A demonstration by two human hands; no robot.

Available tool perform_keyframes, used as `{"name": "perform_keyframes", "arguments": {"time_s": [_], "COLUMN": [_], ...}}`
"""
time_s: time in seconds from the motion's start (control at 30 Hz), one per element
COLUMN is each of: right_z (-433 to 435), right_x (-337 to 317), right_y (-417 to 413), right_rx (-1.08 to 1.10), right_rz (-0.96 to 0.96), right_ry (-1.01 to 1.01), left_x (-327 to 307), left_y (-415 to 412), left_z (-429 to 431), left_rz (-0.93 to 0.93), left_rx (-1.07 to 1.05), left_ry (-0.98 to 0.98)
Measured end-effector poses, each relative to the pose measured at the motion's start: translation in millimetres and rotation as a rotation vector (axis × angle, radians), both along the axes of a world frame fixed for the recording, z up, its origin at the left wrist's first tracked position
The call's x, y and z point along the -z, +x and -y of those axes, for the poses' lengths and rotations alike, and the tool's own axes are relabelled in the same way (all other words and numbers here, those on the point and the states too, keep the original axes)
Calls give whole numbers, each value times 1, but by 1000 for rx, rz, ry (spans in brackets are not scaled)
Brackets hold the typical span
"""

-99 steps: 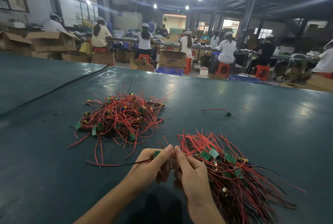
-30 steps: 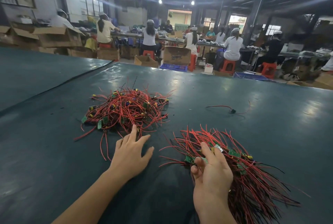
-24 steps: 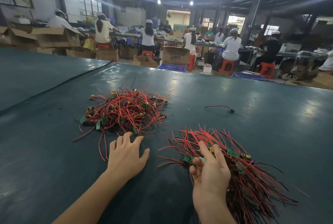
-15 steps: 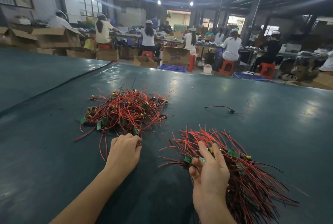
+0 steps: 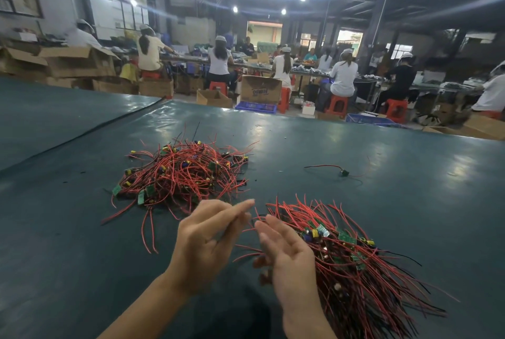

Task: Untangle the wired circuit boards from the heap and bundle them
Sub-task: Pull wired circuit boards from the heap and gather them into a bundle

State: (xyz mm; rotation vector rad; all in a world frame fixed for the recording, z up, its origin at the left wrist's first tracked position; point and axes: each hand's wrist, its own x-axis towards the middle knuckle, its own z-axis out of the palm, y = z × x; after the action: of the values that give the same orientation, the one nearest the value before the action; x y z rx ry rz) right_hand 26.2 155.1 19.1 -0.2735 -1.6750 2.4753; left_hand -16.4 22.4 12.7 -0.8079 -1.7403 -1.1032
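A tangled heap of red-wired circuit boards (image 5: 183,174) lies left of centre on the dark green table (image 5: 355,153). A sorted bundle (image 5: 355,265), wires fanned out, lies at the lower right. My left hand (image 5: 207,240) is raised between the two, its thumb and forefinger pinched together by a thin dark wire (image 5: 258,215); motion blur hides the rest of that piece. My right hand (image 5: 287,254) hovers at the bundle's left edge, palm turned left, fingers loosely curled, holding nothing that I can see.
A single wired board (image 5: 343,173) lies apart at the right middle of the table. A seam (image 5: 109,123) divides the table surface at the left. Beyond the far edge, seated workers, cardboard boxes (image 5: 259,90) and red stools.
My left hand left the heap's near edge and swung right and up toward my right hand. My right hand lifted off the bundle's boards and opened.
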Motion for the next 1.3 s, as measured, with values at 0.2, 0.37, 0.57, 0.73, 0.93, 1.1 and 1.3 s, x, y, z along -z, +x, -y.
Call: {"name": "perform_keyframes", "arguments": {"time_s": [0.2,0.37,0.57,0.73,0.93,1.1,1.3], "right_z": [5,3,-3,-9,-10,-14,-16], "right_x": [20,5,3,2,0,3,1], "right_y": [1,3,-2,-1,0,-3,-4], "right_rx": [-89,-75,71,97,145,176,218], "right_rz": [-190,-200,-170,-257,-332,-315,-255], "right_ry": [571,158,-57,-76,-64,-96,-107], "left_x": [5,3,7,4,-4,-10,-13], "left_y": [13,21,23,21,13,13,14], "left_z": [-16,-14,-18,-19,-19,-16,-13], "left_rz": [-129,51,389,822,1240,1280,1215], "left_rx": [159,244,419,498,450,592,659], "left_ry": [-233,-26,-80,70,215,436,553]}}
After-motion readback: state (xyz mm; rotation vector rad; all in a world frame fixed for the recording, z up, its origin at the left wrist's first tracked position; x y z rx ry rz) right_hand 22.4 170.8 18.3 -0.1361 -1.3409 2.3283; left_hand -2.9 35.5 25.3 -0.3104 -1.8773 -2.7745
